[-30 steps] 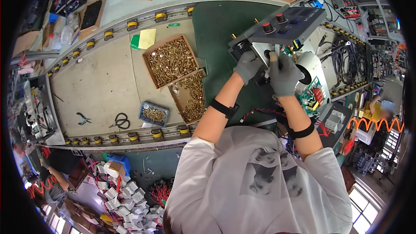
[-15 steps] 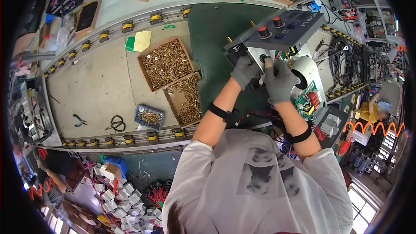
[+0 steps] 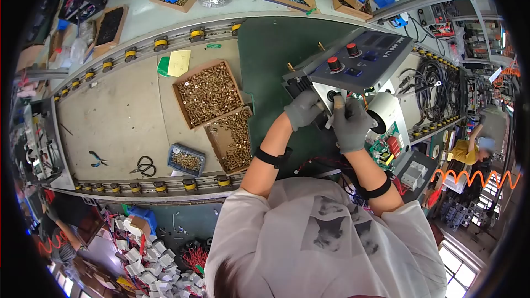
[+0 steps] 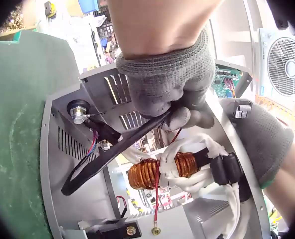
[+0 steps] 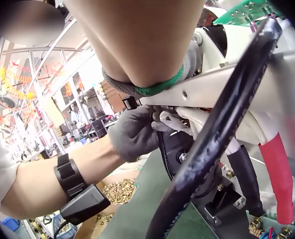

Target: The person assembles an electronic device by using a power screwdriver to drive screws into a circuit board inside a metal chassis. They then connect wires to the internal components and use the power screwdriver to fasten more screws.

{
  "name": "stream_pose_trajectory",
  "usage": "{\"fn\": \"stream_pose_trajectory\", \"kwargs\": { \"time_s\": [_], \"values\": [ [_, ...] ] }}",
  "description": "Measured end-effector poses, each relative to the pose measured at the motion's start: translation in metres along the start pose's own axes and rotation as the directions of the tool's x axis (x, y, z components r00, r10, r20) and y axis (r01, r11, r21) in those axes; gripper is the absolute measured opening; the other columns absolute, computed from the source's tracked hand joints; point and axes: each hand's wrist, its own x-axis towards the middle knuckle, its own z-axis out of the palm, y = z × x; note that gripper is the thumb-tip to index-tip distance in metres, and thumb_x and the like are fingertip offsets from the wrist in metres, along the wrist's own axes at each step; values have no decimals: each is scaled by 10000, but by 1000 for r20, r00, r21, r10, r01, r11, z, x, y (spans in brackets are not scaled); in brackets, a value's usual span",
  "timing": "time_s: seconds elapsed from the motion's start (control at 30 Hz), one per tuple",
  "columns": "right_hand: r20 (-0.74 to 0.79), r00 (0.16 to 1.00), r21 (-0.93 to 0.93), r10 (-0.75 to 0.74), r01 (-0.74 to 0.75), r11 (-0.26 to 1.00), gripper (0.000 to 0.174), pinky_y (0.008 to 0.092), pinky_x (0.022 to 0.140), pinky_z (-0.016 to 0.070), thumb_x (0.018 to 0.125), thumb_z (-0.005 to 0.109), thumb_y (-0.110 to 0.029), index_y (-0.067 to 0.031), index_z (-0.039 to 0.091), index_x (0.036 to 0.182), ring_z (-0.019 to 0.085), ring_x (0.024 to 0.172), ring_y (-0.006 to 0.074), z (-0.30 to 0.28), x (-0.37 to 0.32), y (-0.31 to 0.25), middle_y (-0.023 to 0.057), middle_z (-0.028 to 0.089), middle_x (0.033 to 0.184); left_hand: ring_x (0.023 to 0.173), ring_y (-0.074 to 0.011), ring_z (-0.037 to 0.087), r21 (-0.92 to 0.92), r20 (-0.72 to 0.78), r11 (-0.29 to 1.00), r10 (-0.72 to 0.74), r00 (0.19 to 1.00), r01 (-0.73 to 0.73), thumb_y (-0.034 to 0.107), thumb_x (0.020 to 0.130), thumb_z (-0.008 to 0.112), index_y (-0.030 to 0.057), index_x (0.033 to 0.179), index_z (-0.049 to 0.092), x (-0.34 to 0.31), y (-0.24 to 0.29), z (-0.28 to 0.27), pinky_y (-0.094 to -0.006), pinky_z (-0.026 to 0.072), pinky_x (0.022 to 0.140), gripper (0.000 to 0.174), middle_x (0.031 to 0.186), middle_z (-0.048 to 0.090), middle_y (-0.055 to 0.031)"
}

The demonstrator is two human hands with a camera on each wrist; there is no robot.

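Observation:
An opened welding machine, its dark front panel (image 3: 361,58) marked ARC 400 with two red-topped knobs, stands tilted on the green mat. Both hands wear grey gloves. My left hand (image 4: 172,79) reaches into the metal casing (image 4: 53,164) and grips a black-sleeved cable (image 4: 117,149) with curled fingers. Below it in the left wrist view lie a copper-wound coil (image 4: 145,173), white-sleeved wires and a thin red wire. Behind the casing wall is my right hand (image 3: 353,124), its thumb up beside a black round socket (image 3: 332,95); I cannot tell what its hidden fingers hold.
Left of the mat (image 3: 270,66) are two cardboard boxes of brass screws (image 3: 207,94), a small blue bin (image 3: 186,160), scissors (image 3: 144,166) and pliers (image 3: 97,159). Coiled black cables (image 3: 433,85) lie to the right. A roller rail (image 3: 160,43) runs behind.
The head view has shifted, so the bench sits lower in it. The front panel shows more of its printed face. Both hands stay at the casing, with small finger movements.

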Motion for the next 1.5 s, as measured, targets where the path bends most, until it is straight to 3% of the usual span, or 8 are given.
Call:
{"fn": "stream_pose_trajectory", "kwargs": {
  "time_s": [0.13, 0.2, 0.5, 0.77, 0.87, 1.03, 1.27, 1.5],
  "values": [
    [-6, 1000, 4, 2, -2, 1000, 247, 327, 424, 398, 793, 669, -221, -42, 595, 640, 522, 416, 228, 0, 0, 2, 94, 546, 515, 693, -144, 619, 201, -185, 979, 69, 980, -31, 15, 759, 569, -22, 911, 633, -3, -18, 14, -299, 493, 624, 169, 754, 650, -94],
    [47, 998, 12, 39, -39, 999, 241, 329, 426, 398, 794, 667, -217, -44, 589, 646, 526, 426, 237, -1, 0, 0, 99, 546, 527, 670, -124, 609, -38, -543, 993, 77, 836, -116, -5, 748, 565, -24, 880, 639, -4, -16, 28, -290, 484, 594, 153, 732, 641, -88],
    [26, 999, -49, -22, 23, 999, 275, 335, 429, 392, 803, 657, -242, -49, 554, 637, 525, 440, 250, 0, -1, 4, 100, 536, 536, 637, -102, 574, -56, -477, 962, 209, 854, -267, -59, 727, 588, -15, 852, 656, 7, -29, 27, -260, 471, 580, 148, 752, 652, -78],
    [6, 1000, -12, 6, -6, 1000, 258, 331, 433, 399, 798, 656, -225, -36, 578, 640, 527, 433, 235, 2, -2, 3, 100, 535, 525, 729, -127, 625, -202, -305, 975, 23, 952, -88, -60, 739, 594, -15, 915, 645, -2, -19, 21, -288, 514, 665, 189, 794, 664, -79],
    [-36, 998, 7, -50, 51, 999, 243, 343, 436, 403, 800, 645, -222, -37, 579, 657, 532, 440, 251, 1, -1, 2, 107, 538, 531, 749, -102, 597, -83, -276, 962, 228, 934, -260, -17, 738, 618, -17, 918, 628, -7, -16, 19, -265, 493, 673, 181, 799, 646, -59],
    [-25, 997, -38, -74, 73, 997, 233, 363, 454, 411, 805, 621, -229, -41, 566, 678, 537, 469, 280, 2, -3, 7, 115, 532, 547, 774, -114, 599, -314, -506, 925, 27, 862, -213, -31, 771, 601, -7, 922, 628, -19, -23, 36, -265, 489, 692, 155, 807, 638, -39],
    [-36, 993, -104, -112, 107, 989, 232, 366, 464, 415, 794, 627, -228, -40, 560, 675, 536, 480, 292, 3, -2, 6, 118, 514, 537, 755, -142, 621, -151, -601, 970, 61, 797, -189, -18, 782, 569, 10, 950, 641, -1, -20, 48, -278, 490, 689, 185, 833, 662, -95],
    [37, 979, 126, 203, -206, 970, 328, 312, 489, 405, 835, 605, -324, 2, 642, 819, 516, 496, 142, -21, 0, -10, 85, 562, 559, 877, -150, 588, -15, -578, 995, 75, 812, -102, 2, 805, 594, 7, 1007, 642, -18, -48, 57, -289, 470, 786, 208, 997, 635, -118]
  ]
}}
